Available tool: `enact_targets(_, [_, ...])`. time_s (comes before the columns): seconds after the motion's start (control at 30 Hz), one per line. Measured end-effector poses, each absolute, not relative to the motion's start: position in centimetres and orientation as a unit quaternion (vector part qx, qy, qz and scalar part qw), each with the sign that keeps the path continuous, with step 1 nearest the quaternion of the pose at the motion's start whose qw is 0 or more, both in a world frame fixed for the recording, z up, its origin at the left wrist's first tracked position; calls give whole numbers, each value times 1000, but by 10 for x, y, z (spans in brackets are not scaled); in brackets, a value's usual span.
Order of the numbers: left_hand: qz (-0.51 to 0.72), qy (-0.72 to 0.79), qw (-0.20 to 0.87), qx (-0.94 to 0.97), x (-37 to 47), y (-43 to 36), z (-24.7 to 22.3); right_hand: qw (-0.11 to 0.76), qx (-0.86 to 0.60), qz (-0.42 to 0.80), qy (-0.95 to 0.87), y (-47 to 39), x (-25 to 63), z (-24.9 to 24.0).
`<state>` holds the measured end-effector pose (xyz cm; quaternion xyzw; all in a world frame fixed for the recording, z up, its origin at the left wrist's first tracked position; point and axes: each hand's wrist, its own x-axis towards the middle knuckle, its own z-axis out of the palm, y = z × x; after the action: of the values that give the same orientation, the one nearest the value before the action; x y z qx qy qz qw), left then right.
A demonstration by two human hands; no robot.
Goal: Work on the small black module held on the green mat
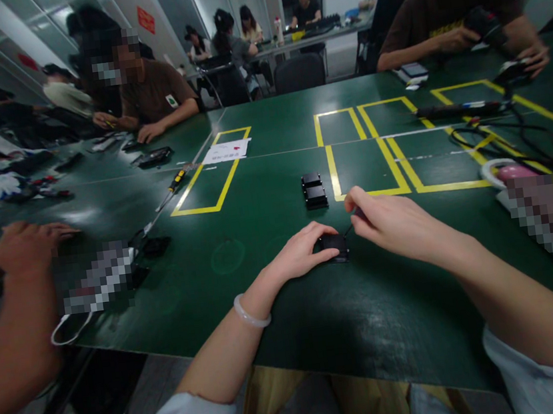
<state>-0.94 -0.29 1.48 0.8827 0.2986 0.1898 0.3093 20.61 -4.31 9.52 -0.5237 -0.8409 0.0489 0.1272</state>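
A small black rectangular box [338, 245] lies on the green table in front of me. My left hand [307, 250] grips it from the left, thumb on the near side and fingers on the far side. Fingers closed, my right hand [379, 221] pinches a thin dark tool, seemingly a screwdriver [348, 229]. Its shaft slants down to the box's right edge; most of the handle is hidden in my fingers. Just beyond, a second black block-shaped part [314, 190] with several raised sections rests on the table, touched by neither hand.
Yellow tape [398, 172] marks rectangles on the green table [289, 313]. A yellow-black screwdriver [177, 179] and a paper sheet [227, 151] lie left of centre. Cables [514, 137] and a pink-and-white item [514, 172] are at right. A co-worker's arm [26, 264] rests at left; others sit opposite.
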Motion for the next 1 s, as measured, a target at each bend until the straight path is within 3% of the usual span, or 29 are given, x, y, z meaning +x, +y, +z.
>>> enact_targets(1.0, [178, 306, 302, 885, -9, -4, 17, 107, -542, 6, -834, -40, 205, 92])
